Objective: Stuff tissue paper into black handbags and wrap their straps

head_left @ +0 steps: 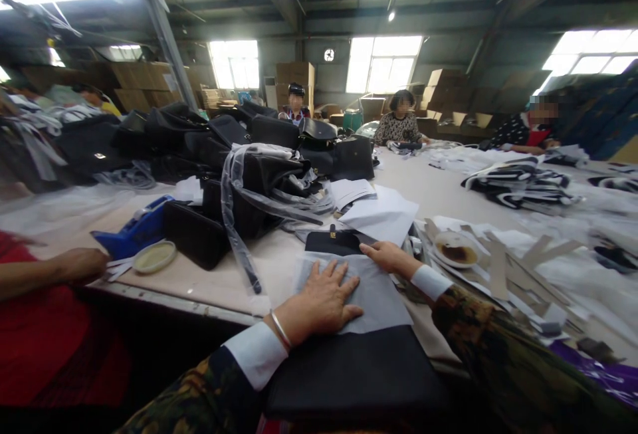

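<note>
My left hand (pixel 326 300) lies flat with spread fingers on a thin whitish sheet (pixel 381 301). That sheet covers the middle of a black bag (pixel 353 371) at the table's front edge. Beyond the sheet a black flap (pixel 329 242) with a small gold clasp shows. At the sheet's far right corner, my right hand (pixel 386 256) has its thumb and fingers closed on the edge of the sheet. White papers (pixel 383 211) lie just behind the flap.
Black bags (pixel 269 188) are heaped at the left, plastic-wrapped straps hanging down. A blue tape dispenser (pixel 134 228) and round lid (pixel 154 256) sit near another person's hand (pixel 87 266). Right: a stained dish (pixel 454 250) and cardboard strips (pixel 498 268). Other people sit across the table (pixel 399 171).
</note>
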Action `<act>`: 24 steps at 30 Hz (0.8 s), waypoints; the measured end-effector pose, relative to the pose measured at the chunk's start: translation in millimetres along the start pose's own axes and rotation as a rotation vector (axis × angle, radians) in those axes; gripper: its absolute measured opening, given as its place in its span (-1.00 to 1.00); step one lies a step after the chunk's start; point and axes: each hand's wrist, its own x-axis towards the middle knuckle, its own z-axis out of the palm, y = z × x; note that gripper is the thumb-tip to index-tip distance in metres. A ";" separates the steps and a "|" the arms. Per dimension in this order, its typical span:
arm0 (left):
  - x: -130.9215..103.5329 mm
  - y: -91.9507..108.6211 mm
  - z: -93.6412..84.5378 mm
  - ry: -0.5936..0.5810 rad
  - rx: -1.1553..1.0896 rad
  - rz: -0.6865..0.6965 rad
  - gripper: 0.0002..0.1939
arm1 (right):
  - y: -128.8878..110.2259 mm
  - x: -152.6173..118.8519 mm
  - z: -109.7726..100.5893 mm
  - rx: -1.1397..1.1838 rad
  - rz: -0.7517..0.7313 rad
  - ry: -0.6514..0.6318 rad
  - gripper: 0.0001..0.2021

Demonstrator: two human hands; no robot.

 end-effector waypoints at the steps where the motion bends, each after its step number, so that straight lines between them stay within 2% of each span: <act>1: -0.7 0.5 1.1 0.005 -0.001 -0.005 -0.22 | -0.4 0.4 1.1 -0.005 0.007 -0.042 -0.54; 5: -1.8 -0.8 4.8 -0.006 -0.019 -0.033 -0.20 | -7.4 1.8 -1.4 0.000 -0.007 -0.140 -0.75; 10: 3.2 -6.8 -0.9 -0.047 -0.059 -0.034 -0.20 | -22.1 10.3 -11.7 -0.060 -0.048 -0.104 -0.87; 12: 6.8 -8.5 -7.3 -0.055 -0.065 -0.028 -0.20 | -25.2 14.6 -14.6 -0.075 -0.064 -0.067 -0.85; 15: 12.5 -10.0 -15.4 -0.059 -0.060 -0.039 -0.21 | -25.0 19.1 -14.9 -0.075 -0.076 0.019 -0.70; 18: 16.8 -11.0 -14.4 -0.051 -0.055 -0.036 -0.22 | -20.0 19.7 -8.6 -0.085 -0.079 0.078 -0.62; 21: 19.0 -12.2 -6.1 -0.035 -0.055 -0.038 -0.23 | -11.7 16.5 -0.7 -0.120 -0.068 0.049 -0.62; 24: 20.5 -14.2 -1.8 -0.019 -0.053 -0.032 -0.23 | -7.9 12.8 -2.6 -0.160 -0.054 0.010 -0.66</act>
